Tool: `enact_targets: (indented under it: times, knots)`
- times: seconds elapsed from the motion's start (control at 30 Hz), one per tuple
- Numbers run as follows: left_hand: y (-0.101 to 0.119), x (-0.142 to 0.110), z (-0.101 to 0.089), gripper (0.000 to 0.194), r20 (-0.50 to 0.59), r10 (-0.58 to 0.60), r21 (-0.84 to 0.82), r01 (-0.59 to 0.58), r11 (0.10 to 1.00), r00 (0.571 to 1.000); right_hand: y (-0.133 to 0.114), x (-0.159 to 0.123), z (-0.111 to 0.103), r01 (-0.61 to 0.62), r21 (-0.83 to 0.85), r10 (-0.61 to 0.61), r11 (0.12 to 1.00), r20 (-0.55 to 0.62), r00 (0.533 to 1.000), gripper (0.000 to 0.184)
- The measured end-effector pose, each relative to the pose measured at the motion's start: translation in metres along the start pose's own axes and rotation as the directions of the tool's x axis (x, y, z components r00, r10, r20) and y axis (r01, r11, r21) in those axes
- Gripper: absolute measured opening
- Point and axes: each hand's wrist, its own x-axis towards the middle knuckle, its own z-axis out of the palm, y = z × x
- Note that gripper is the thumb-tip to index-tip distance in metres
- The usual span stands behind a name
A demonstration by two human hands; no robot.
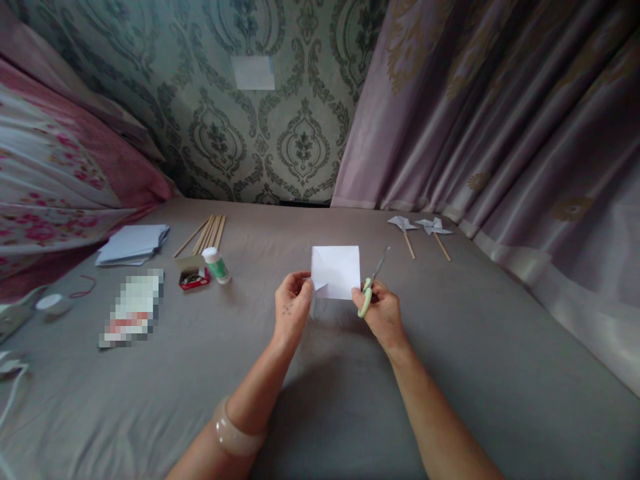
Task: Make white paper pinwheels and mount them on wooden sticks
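A square sheet of white paper (336, 270) is held up between my two hands, with a slit or fold showing near its lower left corner. My left hand (294, 303) pinches that left edge between thumb and fingers. At the lower right corner, my right hand (383, 310) grips the paper with the thumb. The same hand also holds green-handled scissors (369, 293), their blades pointing up and away to the right of the sheet. Whether the blades are fully closed is hard to make out.
Two paper pinwheels on sticks (401, 224) lie at the back right. Leftward are several wooden sticks (213, 233), a white-capped bottle (217, 265), a small red box (193, 275), a paper stack (133, 244) and a blurred packet (134, 308). A power strip (13, 322) sits far left.
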Motion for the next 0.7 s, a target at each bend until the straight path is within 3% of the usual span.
enact_targets:
  times: [0.17, 0.33, 0.47, 0.6, 0.7]
  knots:
    - [-0.002, 0.002, -0.002, 0.024, -0.024, 0.018, -0.042, -0.019, 0.999, 1.000, -0.006, -0.003, 0.002, -0.088, 0.083, 0.082, 0.993, 0.069, 0.994, 0.026]
    - [-0.003, 0.003, -0.002, 0.030, -0.053, 0.042, 0.012, -0.042, 0.999, 0.998, -0.011, -0.004, 0.005, -0.235, 0.286, 0.218, 0.929, 0.088, 0.972, 0.029]
    - [-0.002, 0.002, -0.002, 0.038, -0.109, 0.046, 0.020, -0.044, 0.999, 0.993, -0.010, -0.005, 0.006, -0.248, 0.394, 0.245, 0.885, 0.057, 0.968, 0.032]
    - [-0.002, -0.001, 0.002, 0.044, -0.049, -0.118, -0.084, 0.114, 0.990, 0.992, -0.008, -0.005, 0.006, -0.233, 0.440, 0.243, 0.867, 0.034, 0.970, 0.032]
    - [-0.003, -0.008, 0.007, 0.044, 0.056, -0.259, -0.152, 0.265, 0.952, 0.964, -0.008, -0.006, 0.006, -0.216, 0.444, 0.223, 0.870, 0.036, 0.974, 0.030]
